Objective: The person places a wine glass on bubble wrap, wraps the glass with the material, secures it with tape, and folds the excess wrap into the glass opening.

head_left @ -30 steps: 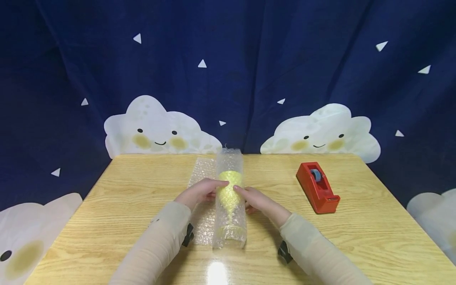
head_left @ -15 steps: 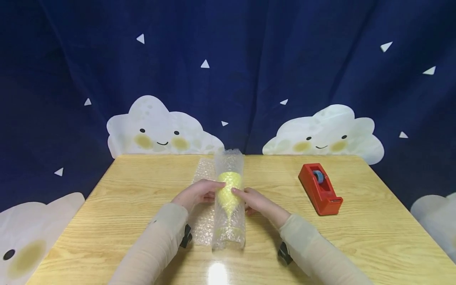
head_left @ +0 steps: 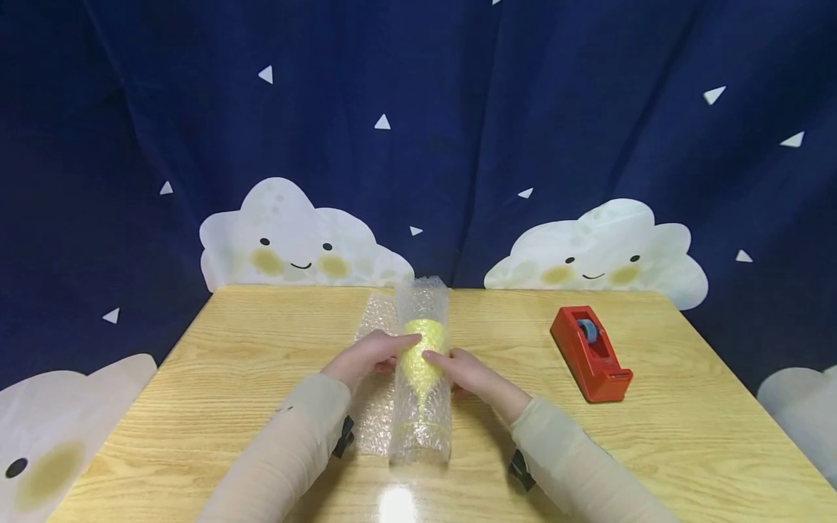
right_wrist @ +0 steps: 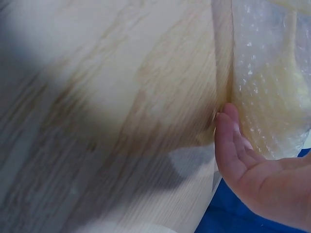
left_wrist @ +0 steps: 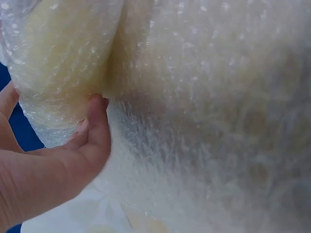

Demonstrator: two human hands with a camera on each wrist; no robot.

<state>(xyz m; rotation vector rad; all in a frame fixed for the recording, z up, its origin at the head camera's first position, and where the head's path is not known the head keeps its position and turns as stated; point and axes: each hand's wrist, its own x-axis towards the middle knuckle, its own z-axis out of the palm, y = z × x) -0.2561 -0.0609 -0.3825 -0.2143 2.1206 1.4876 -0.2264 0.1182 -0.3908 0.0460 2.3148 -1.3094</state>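
A yellow goblet (head_left: 423,363) lies on its side inside a roll of bubble wrap (head_left: 422,299), its bowl pointing away and its stem and foot toward me. A loose flap of the wrap (head_left: 374,418) lies flat to the left of the roll. My left hand (head_left: 368,356) grips the roll from the left, thumb on top over the bowl. From the right, my right hand (head_left: 472,373) holds it, thumb on top and fingers along the side. Both wrist views show fingertips at the roll's lower edge, the left ones (left_wrist: 99,109) beside the flap, the right ones (right_wrist: 224,121) beside the tabletop.
A red tape dispenser (head_left: 591,354) with a blue-cored roll of tape stands on the right of the wooden table (head_left: 255,341). Behind the table hangs a dark blue curtain (head_left: 431,131) with white cloud and triangle prints.
The roll has shifted slightly left over the loose flap, so less of the flap's far end shows. My right thumb has slipped a little toward me. The head view has turned slightly.
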